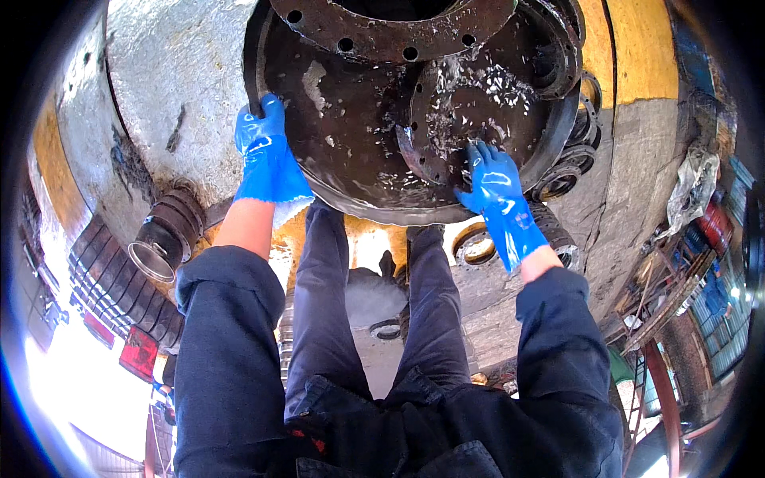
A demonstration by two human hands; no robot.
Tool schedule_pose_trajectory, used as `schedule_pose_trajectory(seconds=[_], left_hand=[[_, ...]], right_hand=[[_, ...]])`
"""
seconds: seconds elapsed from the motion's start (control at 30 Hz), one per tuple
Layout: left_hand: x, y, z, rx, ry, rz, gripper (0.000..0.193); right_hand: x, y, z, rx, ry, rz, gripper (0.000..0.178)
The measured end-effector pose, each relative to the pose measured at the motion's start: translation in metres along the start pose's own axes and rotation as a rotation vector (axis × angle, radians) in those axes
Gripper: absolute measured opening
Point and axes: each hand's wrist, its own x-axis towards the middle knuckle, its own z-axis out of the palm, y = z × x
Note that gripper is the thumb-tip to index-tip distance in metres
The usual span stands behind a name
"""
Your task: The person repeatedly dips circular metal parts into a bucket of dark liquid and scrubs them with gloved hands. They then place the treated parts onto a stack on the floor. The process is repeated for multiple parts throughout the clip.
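Observation:
A wide, round dark metal basin holds dark liquid with pale flecks. My left hand, in a blue rubber glove, is closed on its left rim. At the near right, my right hand, gloved the same way, reaches over the rim with fingers stretched out and thumb apart. Its fingertips are at the liquid, beside a flange ring lying partly under the surface. Whether they touch that ring I cannot tell. A large flange with bolt holes lies across the far side of the basin.
Several metal rings lie on the concrete floor along the basin's right side. A short flanged pipe lies at the left. Another ring is near my right wrist. Clear plastic sheeting and clutter are at the far right.

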Motion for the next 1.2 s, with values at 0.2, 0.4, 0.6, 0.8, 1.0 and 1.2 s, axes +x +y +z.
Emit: schedule_pose_trajectory(seconds=[0.2,0.4,0.6,0.8,1.0,1.2], left_hand=[[0.005,-0.002,-0.001,0.0,-0.027,-0.056,0.054],[0.007,-0.004,0.005,0.01,-0.023,-0.037,0.056],[0.01,-0.008,0.002,-0.076,-0.034,-0.057,0.054],[0.015,-0.016,0.006,0.007,-0.027,-0.035,0.053],[0.003,-0.002,0.007,-0.019,-0.037,-0.019,0.051],[0.004,-0.011,0.005,-0.059,0.016,0.017,0.05]], right_hand=[[0.03,0.022,0.058,-0.35,-0.029,-0.081,0.029],[0.046,0.017,0.08,-0.229,0.244,-0.12,0.029],[0.049,-0.019,0.041,-0.249,-0.404,0.001,0.042],[0.063,-0.053,-0.05,0.276,-0.411,0.286,0.062],[0.081,-0.039,-0.059,1.232,0.07,0.247,0.045],[0.032,-0.006,-0.068,0.44,-0.026,0.275,0.064]])
